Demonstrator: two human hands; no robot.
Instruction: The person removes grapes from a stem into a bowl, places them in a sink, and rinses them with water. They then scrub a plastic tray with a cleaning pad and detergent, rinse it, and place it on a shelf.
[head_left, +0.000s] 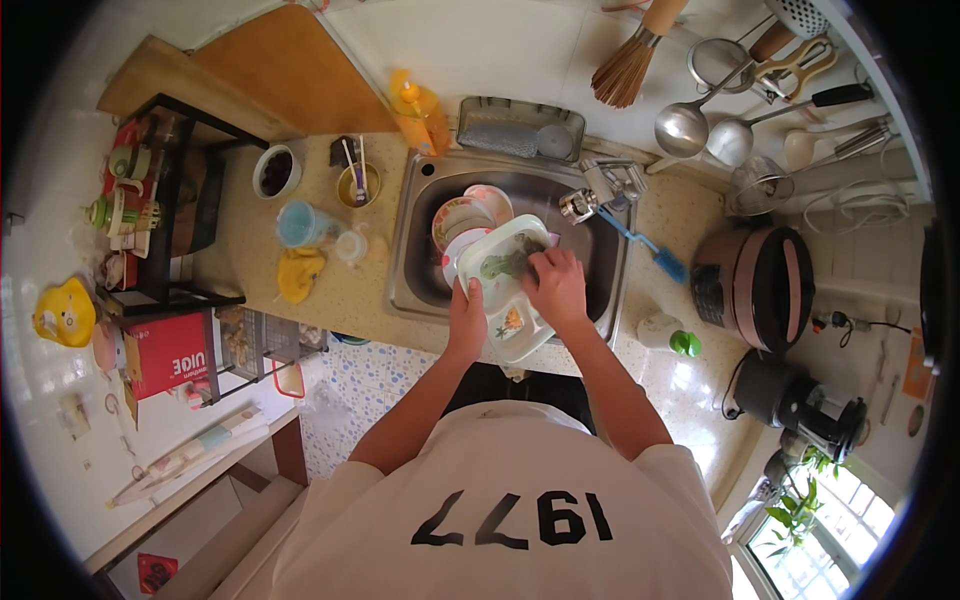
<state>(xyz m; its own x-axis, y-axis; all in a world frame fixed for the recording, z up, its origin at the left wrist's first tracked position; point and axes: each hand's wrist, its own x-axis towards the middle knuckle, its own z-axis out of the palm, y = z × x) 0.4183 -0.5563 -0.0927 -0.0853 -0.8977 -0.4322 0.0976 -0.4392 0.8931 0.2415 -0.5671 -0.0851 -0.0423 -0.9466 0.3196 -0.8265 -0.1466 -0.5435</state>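
A pale divided plate (491, 300) with printed pictures is tilted over the steel sink (600, 289). My left hand (469, 319) grips its left edge, thumb on the upper face. Bent over the plate's right side, the fingers of my right hand (556, 289) press what looks like a dark scouring pad (531, 246) onto its surface; the fingers partly hide the pad. Behind the plate, several bowls and dishes (454, 217) with patterned rims lie in the sink, partly covered by it. The faucet (600, 191) reaches over the sink's right rear.
A blue-headed brush (664, 259) lies right of the sink, near a green-capped bottle (664, 334) and a rice cooker (754, 289). On the left counter are a blue cup (296, 223), a yellow cloth (300, 274) and a bowl (277, 172). An orange bottle (418, 116) stands behind.
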